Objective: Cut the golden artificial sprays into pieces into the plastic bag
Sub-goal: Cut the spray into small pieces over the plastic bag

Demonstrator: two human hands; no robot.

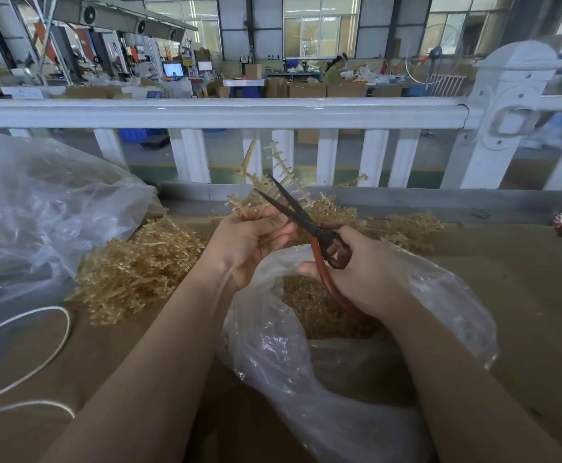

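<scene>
the left hand [252, 243] pinches a golden spray [279, 182] pointing to 12 o'clock, the right hand [356, 272] grips open scissors [293, 208] around it, so next the blades must close over the plastic bag [306, 362] at 6 o'clock.

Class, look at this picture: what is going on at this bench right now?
A person is cutting golden sprays over a plastic bag. The left hand holds a spray up, and the right hand grips red-handled scissors, blades open around the spray. The bag below the hands already holds cut pieces. A pile of uncut sprays lies on the cardboard to the left, with more behind the hands.
</scene>
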